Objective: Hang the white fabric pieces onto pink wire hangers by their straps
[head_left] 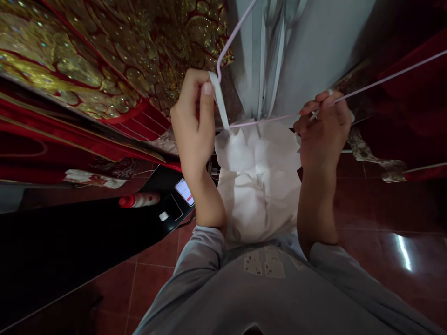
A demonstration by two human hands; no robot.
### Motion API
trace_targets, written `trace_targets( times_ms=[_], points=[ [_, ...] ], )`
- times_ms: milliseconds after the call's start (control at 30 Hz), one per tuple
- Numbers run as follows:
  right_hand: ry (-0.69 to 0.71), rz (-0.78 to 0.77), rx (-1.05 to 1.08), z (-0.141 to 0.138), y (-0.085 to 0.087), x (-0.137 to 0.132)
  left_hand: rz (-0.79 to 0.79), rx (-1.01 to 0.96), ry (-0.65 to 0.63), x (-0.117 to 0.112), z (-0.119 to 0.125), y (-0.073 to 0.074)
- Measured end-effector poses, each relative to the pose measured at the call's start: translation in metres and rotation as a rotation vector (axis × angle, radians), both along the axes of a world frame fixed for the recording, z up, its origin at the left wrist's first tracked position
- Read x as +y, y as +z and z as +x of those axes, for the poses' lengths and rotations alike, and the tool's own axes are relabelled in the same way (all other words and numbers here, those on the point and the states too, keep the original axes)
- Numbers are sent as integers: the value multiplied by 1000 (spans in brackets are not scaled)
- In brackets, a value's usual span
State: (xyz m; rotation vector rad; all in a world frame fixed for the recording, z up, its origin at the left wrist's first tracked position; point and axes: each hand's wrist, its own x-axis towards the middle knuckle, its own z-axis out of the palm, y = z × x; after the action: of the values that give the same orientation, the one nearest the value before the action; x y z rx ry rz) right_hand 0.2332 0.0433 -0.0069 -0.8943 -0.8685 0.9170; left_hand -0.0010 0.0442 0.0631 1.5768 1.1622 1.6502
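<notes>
Above white cloth (258, 186), left hand (193, 114) pinching strap (220, 104); right hand (324, 128), cord (384, 79).

Between your left hand (192, 114) and right hand (324, 123) you have 1 open gap, over the white cloth (258, 195); the thin pink wire (265, 121) crosses its far side. Glittering fabric (122, 56) crowds your left hand's outer side, and dark red fabric (415, 107) hangs beyond your right. Low left, the black table (87, 237) blocks you.

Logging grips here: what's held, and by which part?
Left hand: a white strap, by its upper end. Right hand: at a pink rod; hold unclear.
</notes>
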Motion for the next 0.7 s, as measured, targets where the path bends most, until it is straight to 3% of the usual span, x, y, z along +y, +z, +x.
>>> trace_targets(
  times_ms=[100,167,233,333,400,467,533,700],
  points=[
    [1,11,8,-4,1,0,36,64,16,3,0,5],
    [-6,44,24,-10,1,-1,34,37,12,8,-4,1],
    [-24,81,42,-15,-1,-2,22,-91,10,12,-8,-15],
    [-44,78,42,-17,-3,-4,-29,-393,57,10,-7,-52],
    [-42,64,37,-17,-2,-4,-141,-558,69,2,3,-74],
    [-25,59,39,-17,-1,-3,-215,-633,54,-8,17,-86],
    [-14,55,54,-16,1,-2,-215,-637,49,-15,32,-87],
    [-5,42,63,-9,3,-1,-196,-618,48,-18,51,-73]
  ],
)
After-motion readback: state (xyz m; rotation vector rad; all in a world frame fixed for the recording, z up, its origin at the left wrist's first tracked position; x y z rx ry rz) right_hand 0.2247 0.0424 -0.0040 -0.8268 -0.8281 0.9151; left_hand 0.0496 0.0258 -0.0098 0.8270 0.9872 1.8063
